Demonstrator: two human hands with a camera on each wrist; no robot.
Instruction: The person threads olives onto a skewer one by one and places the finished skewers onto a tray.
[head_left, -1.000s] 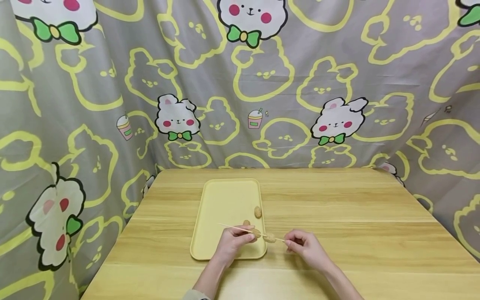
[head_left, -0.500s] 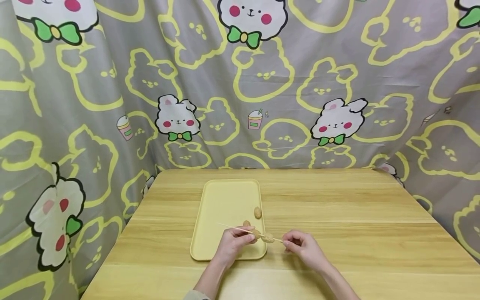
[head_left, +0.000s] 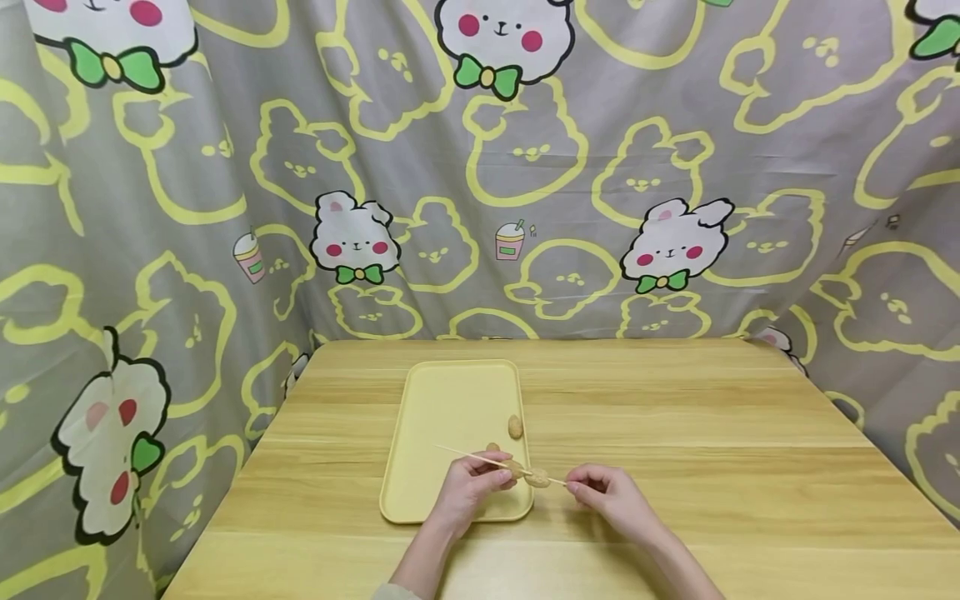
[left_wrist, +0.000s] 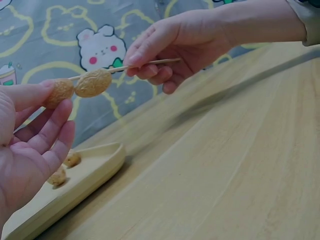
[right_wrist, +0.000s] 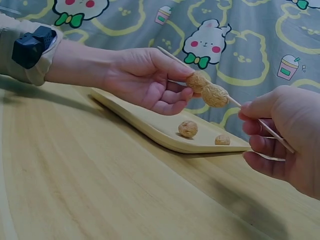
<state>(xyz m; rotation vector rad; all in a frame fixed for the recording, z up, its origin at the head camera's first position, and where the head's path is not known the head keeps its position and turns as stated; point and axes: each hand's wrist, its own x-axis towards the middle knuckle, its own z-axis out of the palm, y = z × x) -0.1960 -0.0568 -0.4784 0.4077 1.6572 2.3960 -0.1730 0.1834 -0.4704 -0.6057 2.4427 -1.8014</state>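
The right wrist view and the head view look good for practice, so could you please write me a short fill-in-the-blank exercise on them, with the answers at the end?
1. The right wrist view shows ____ brown balls in all.
2. The left hand's grip pinches a ball, while the right hand's grip holds the thin ____.
3. The colour of the tray is ____.
4. The rabbits on the curtain wear ____ bows.

Missing words: four; stick; yellow; green.

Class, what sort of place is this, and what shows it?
Perhaps a curtained-off tabletop workspace: a wooden table, cartoon-printed fabric hanging behind it and along both sides, and a yellow tray on top.
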